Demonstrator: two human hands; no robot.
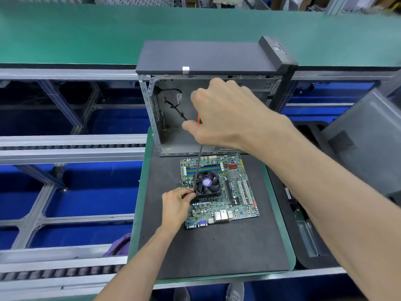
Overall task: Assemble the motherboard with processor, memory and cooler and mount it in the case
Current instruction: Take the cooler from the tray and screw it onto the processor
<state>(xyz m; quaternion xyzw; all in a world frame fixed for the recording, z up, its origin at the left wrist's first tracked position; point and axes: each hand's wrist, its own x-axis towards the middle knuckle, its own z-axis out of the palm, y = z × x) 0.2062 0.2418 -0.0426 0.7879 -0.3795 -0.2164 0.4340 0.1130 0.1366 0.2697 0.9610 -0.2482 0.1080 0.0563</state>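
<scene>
- At the cooler's near-left corner, our left hand (176, 202) pinches the screwdriver (199, 165) shaft to steady its tip.
- Our right hand (225, 115) grips the handle above; we should keep it upright, pressing lightly.
- Cooler (207, 184) sits on the motherboard (238, 192), in front of the open case (206, 59).

No text, brand or number can be read; the round purple label on the cooler fan (206, 182) and the motherboard (219, 190) markings are too blurred.
</scene>
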